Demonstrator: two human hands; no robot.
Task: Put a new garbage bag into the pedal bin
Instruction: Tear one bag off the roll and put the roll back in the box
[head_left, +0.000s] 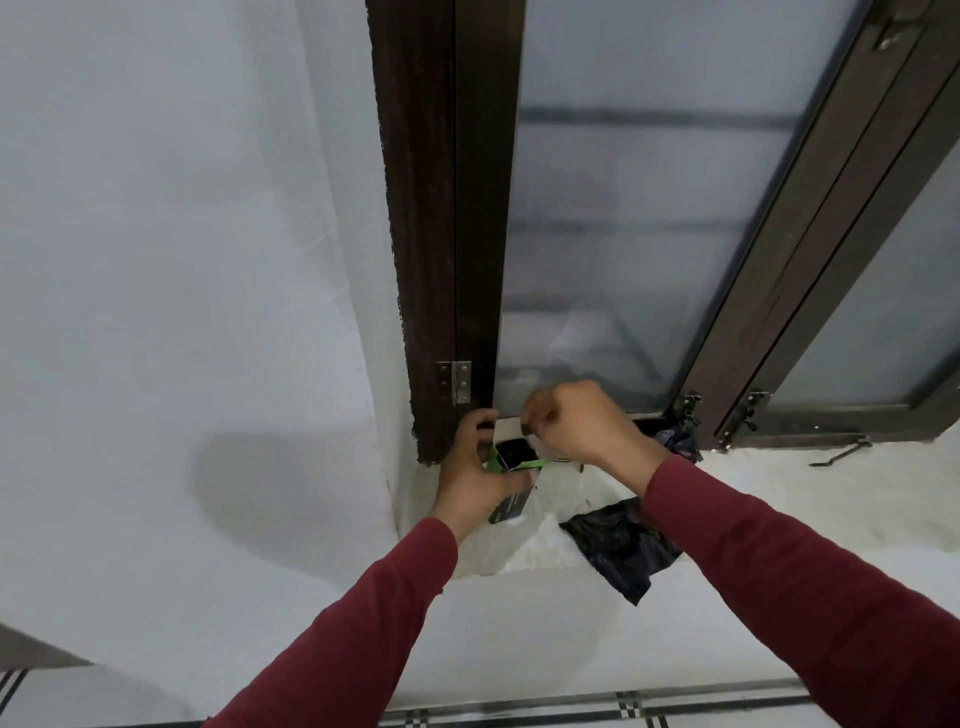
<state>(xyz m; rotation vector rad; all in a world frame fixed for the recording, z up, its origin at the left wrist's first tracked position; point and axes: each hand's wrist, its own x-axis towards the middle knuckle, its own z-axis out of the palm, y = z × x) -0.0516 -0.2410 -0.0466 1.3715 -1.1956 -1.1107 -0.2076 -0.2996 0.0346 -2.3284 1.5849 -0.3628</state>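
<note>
Lighting soft and even, slightly dim, cool grey cast. Daylight diffuses through the frosted window panes (649, 208); no glare. Broad faint shadow on the white wall (156, 260), lower left of the window frame (441, 208). Strong wide-angle distortion: frame lines lean and splay toward the edges. Overall slightly soft, hands (571, 421) mildly blurred, compression smear on the sill (779, 499).
</note>
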